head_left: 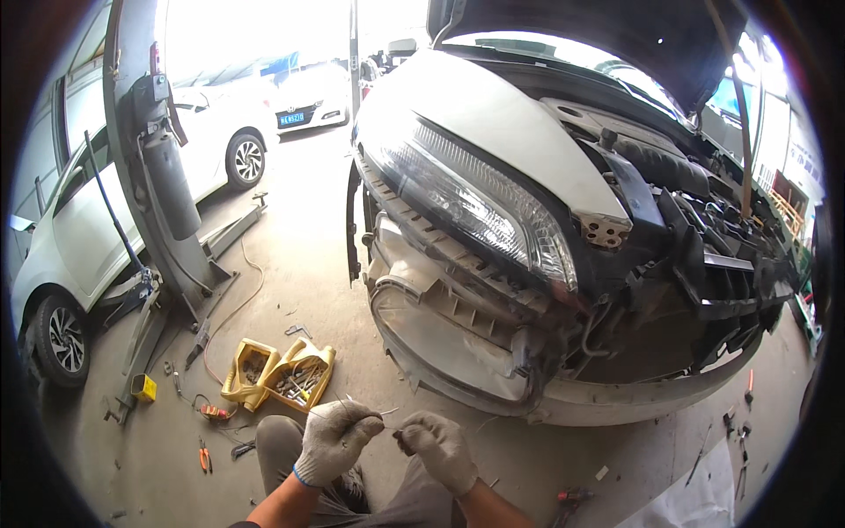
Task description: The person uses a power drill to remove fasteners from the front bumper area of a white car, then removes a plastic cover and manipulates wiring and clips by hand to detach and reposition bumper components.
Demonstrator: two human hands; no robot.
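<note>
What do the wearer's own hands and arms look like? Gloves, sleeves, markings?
The left hand and right hand wear off-white fabric work gloves, smudged grey. The left cuff has a blue edge. The visible forearms are bare, with a sliver of dark sleeve at the left. No markings I can make out.

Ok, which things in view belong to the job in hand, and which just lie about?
Probably the job: thin strand between left hand and right hand; stripped car; yellow tub of tools.

Probably lying about: orange pliers; yellow tin; white sheet.
</note>
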